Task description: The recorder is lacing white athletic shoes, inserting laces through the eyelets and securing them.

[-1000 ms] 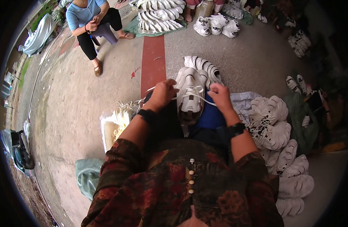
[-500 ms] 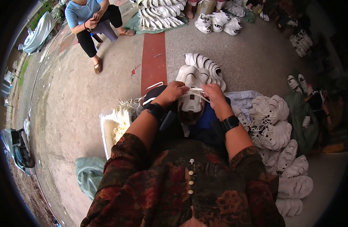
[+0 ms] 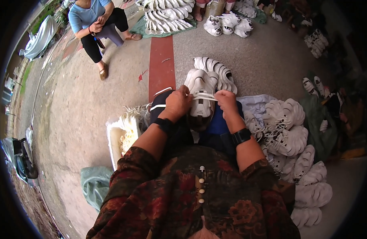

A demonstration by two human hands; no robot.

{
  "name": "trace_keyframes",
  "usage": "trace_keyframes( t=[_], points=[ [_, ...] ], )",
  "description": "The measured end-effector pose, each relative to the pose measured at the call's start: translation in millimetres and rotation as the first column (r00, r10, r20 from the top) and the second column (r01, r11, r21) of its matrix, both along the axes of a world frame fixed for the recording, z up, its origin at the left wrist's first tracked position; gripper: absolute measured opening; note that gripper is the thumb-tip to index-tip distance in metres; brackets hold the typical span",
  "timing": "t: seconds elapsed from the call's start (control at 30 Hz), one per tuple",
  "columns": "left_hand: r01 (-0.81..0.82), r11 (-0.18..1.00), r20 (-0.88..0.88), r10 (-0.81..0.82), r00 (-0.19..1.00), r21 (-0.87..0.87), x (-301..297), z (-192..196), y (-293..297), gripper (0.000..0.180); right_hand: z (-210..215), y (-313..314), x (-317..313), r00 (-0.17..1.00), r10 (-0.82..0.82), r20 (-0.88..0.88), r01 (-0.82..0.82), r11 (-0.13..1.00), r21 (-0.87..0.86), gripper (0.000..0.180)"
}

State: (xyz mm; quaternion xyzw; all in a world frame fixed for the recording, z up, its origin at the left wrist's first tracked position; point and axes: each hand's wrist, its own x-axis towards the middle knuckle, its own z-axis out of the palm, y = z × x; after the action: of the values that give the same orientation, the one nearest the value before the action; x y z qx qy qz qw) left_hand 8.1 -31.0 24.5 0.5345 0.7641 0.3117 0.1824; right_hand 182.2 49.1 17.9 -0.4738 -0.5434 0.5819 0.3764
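Observation:
Between my knees rests a pair of white shoes [image 3: 199, 81], seen from above, with the grey-white part with dark marks [image 3: 202, 108] toward me. A white shoelace [image 3: 204, 96] runs straight across them from one hand to the other. My left hand [image 3: 178, 102] is closed on the lace at the left side of the shoes. On the right side, my right hand [image 3: 227, 103] pinches the lace between thumb and fingers. Both hands are level and close to the shoes. Dark bands circle both wrists.
Just beyond lies a row of nested white shoes [image 3: 222, 75]. A white box of loose laces [image 3: 128, 129] stands at my left, a heap of white shoes [image 3: 287, 127] at my right. A seated person [image 3: 90, 24] and more shoe stacks [image 3: 167, 18] are farther off.
My left hand has shifted a little left and my right hand slightly right. The lace, which hung in a loose loop, is now drawn straighter across the shoes.

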Motion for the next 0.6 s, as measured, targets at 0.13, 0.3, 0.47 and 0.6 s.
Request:
trace_keyframes(
  t=[0.13, 0.3, 0.47, 0.6],
  points=[
    [-0.125, 0.945, 0.063, 0.111, 0.992, 0.303, -53.0, -26.8, -24.4, 0.014, 0.1, 15.9, 43.6, 0.939, -0.283, -0.197, 0.227, 0.937, -0.265, 0.008],
    [-0.112, 0.965, 0.467, -0.011, 0.884, 0.236, -69.0, -21.4, -59.2, 0.01, -2.1, 8.8, 68.4, 0.983, -0.153, -0.101, 0.141, 0.983, -0.116, 0.008],
    [0.316, 0.905, -0.11, -0.296, 0.949, 0.284, -48.4, 33.9, -64.7, 0.007, 46.8, -12.4, 60.4, 0.886, 0.064, 0.459, -0.297, 0.839, 0.455, 0.007],
    [0.475, 0.817, -0.281, -0.396, 0.874, 0.326, -40.8, 57.0, -68.4, 0.008, 66.3, -26.8, 62.0, 0.714, -0.078, 0.696, -0.631, 0.36, 0.687, 0.015]
  ],
)
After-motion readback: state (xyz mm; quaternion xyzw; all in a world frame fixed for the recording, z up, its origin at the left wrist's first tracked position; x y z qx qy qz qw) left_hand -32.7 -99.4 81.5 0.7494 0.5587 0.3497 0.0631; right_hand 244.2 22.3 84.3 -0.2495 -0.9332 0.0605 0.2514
